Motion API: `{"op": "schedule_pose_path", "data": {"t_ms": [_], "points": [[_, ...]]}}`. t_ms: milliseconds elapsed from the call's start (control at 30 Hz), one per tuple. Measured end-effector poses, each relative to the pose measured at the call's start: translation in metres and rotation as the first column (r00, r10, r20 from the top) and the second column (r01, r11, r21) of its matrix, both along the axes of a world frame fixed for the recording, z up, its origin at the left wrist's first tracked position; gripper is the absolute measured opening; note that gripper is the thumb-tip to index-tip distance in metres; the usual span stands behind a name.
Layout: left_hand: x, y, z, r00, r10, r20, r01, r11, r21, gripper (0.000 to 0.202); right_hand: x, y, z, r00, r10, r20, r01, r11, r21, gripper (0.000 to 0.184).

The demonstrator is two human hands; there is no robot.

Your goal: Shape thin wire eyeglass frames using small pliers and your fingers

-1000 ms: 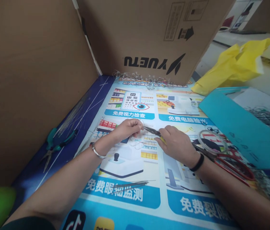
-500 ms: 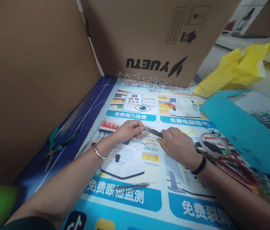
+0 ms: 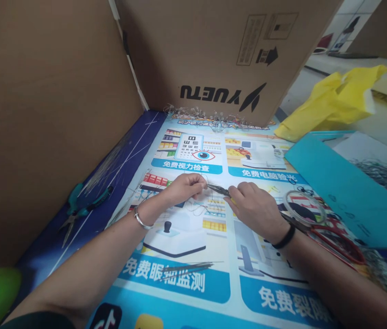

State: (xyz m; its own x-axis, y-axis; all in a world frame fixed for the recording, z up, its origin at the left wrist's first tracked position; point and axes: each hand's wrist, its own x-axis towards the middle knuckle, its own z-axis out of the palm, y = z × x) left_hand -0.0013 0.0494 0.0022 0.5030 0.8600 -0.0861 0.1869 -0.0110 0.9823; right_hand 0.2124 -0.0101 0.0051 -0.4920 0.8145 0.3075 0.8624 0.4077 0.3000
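Thin wire (image 3: 198, 209) is pinched between the closed fingers of my left hand (image 3: 190, 187), and its fine loops hang just below. My right hand (image 3: 253, 208) is wrapped round the yellow handles of a pair of needle-nose pliers (image 3: 218, 188). The dark jaws point left and meet the wire right at my left fingertips. Whether the jaws are fully closed is too small to tell. Below my hands, a small bundle of thin straight wires (image 3: 190, 266) lies on the printed sheet (image 3: 214, 285).
Teal-handled pliers (image 3: 75, 210) and loose wires (image 3: 106, 167) lie left. Red-handled scissors (image 3: 337, 242) and a clear round spool (image 3: 305, 206) lie right, near a blue box (image 3: 344, 196) with wire pieces and a yellow bag (image 3: 330, 103). Cardboard walls (image 3: 221, 50) stand behind and left.
The view has shifted slightly. Both hands stay in nearly the same place, with the pliers still at the left fingertips.
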Motion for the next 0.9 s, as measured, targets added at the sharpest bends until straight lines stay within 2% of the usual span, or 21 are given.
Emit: {"op": "schedule_pose_path", "data": {"t_ms": [433,900], "points": [[-0.0016,0.0002,0.0009,0.998,-0.033,0.046,0.035,0.998,-0.046,0.014,-0.0021,-0.0014,-0.0004,1.0,0.005,-0.008,-0.005,1.0,-0.003,0.023],[-0.0029,-0.0003,-0.0006,0.999,-0.038,0.012,0.038,0.999,-0.028,0.015,-0.0027,-0.0022,-0.0032,0.999,-0.003,-0.034,0.003,1.0,-0.019,0.027]]}}
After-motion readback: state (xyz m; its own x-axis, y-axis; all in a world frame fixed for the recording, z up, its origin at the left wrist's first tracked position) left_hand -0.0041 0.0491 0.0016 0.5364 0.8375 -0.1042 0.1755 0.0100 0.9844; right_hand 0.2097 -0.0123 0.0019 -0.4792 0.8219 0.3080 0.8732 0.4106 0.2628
